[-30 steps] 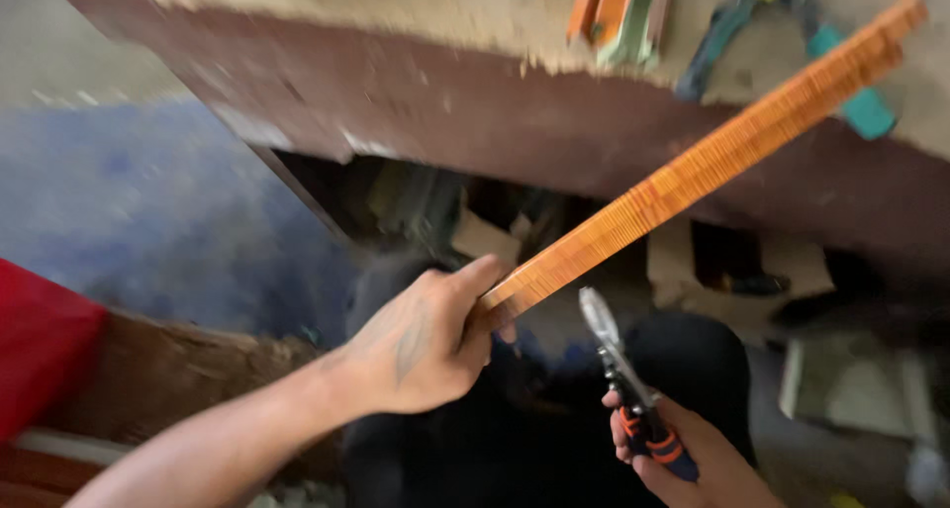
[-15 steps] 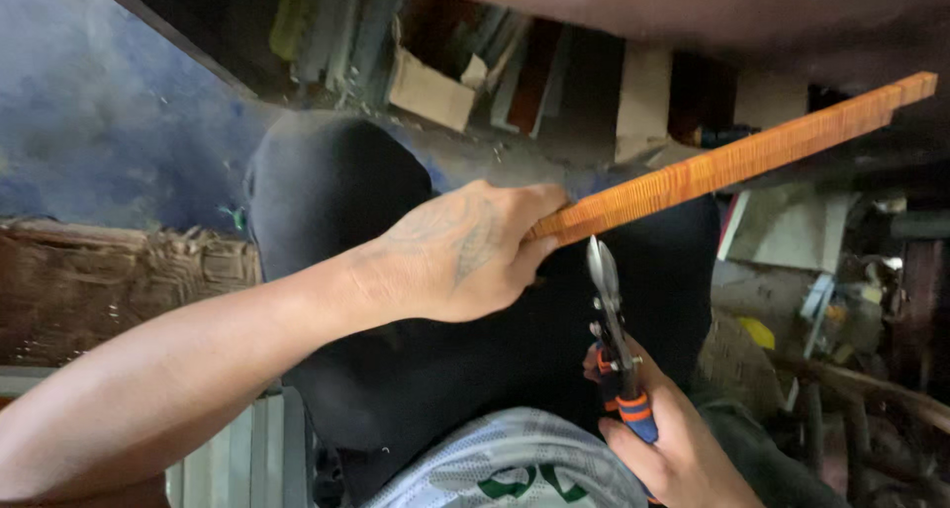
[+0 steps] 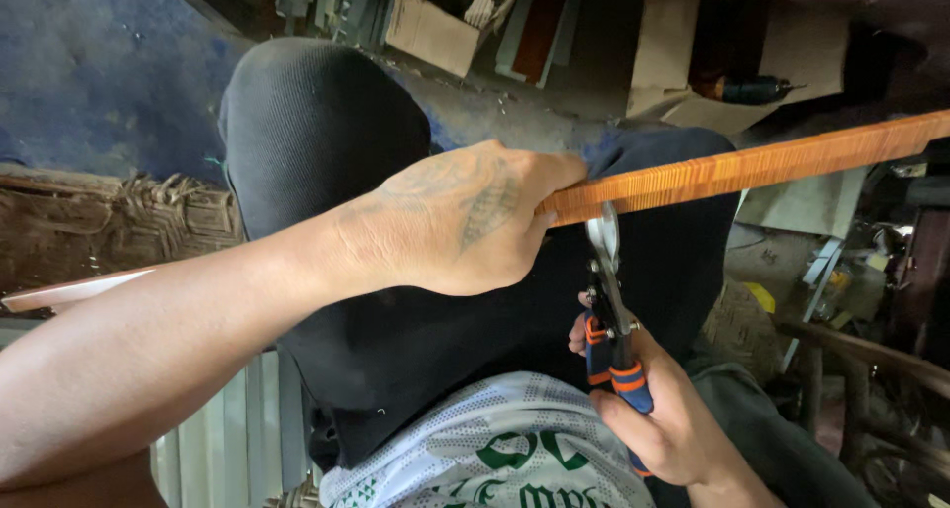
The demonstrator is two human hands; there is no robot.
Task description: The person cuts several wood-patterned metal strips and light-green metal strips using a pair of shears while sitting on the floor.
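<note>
My left hand [image 3: 465,221] grips one end of a long orange woven strip [image 3: 752,167] that runs out to the right edge of the view. My right hand [image 3: 663,414] holds a pair of snips [image 3: 609,300] with blue and orange handles, upright. The metal jaws sit at the strip's lower edge, just right of my left fingers. Both hands are over my lap, on black trousers [image 3: 327,142].
A cardboard box [image 3: 430,33] and several boards lean under a bench at the top. A woven basket [image 3: 129,221] sits at the left on a blue floor [image 3: 89,63]. Wooden furniture legs [image 3: 871,369] stand at the right.
The view has tilted down from the bench toward my lap. The strip has dropped closer to level, and the snips have risen until their jaws reach the strip.
</note>
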